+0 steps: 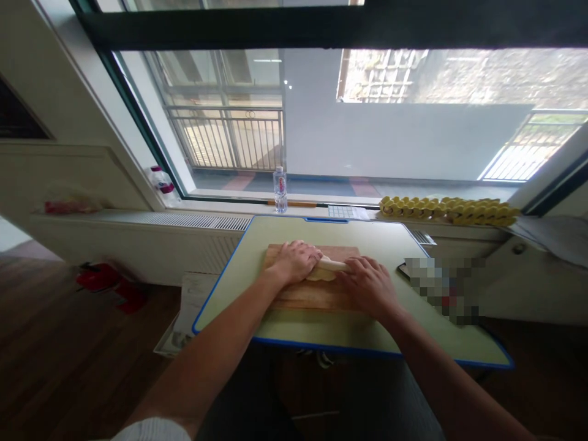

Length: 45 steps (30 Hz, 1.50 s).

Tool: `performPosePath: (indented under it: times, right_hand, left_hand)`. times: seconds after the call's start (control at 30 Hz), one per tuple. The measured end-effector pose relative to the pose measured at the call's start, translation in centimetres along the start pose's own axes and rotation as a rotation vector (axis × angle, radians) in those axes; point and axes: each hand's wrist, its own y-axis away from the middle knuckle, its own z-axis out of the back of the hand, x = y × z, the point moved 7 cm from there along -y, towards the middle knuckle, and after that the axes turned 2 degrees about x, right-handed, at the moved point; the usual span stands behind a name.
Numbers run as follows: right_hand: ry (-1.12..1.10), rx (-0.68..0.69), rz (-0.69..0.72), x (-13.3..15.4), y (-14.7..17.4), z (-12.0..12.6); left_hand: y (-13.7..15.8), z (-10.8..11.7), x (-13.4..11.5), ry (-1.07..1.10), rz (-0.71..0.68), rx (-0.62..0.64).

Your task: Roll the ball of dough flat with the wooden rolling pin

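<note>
A pale rolling pin (334,264) lies crosswise over a flat piece of dough (321,275) on a wooden board (316,300). My left hand (296,260) is closed over the pin's left end, fingers bent forward. Over the right end rests my right hand (370,282), its fingers also curled on the pin. Between the two hands the middle of the pin shows. Both palms hide the pin's ends and part of the dough.
The board sits on a pale green table (381,236) with blue edging. A pixelated flat item lies at the table's right. On the windowsill stand a clear bottle (280,191), a second bottle (163,184) and a yellow row of objects (448,209). Red objects (110,285) lie on the left floor.
</note>
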Motion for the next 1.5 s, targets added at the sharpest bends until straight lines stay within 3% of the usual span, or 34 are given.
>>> performPosePath:
  times: [0.13, 0.3, 0.47, 0.73, 1.07, 1.5]
  right_hand:
    - [-0.019, 0.007, -0.006, -0.4, 0.0, -0.5]
    - [-0.049, 0.005, -0.002, -0.4, -0.1, -0.2]
    - [-0.087, 0.046, 0.069, -0.5, -0.4, -0.1]
    - [-0.095, 0.012, 0.086, -0.6, -0.4, 0.2]
    - [-0.044, 0.007, 0.013, 0.0, 0.1, 0.5]
    - [-0.136, 0.026, 0.05, -1.4, -0.1, 0.1]
  left_hand:
    - [-1.9, 0.1, 2.9, 0.247, -0.008, 0.037]
    - [-3.1, 0.3, 6.9, 0.419, 0.165, 0.0]
    - [-1.7, 0.7, 6.8, 0.298, 0.212, -0.068]
    - [-0.8, 0.2, 9.5, 0.276, 0.428, -0.097]
    - [-0.6, 0.1, 8.7, 0.24, 0.427, -0.117]
    - [-0.8, 0.0, 9.4, 0.344, 0.434, -0.21]
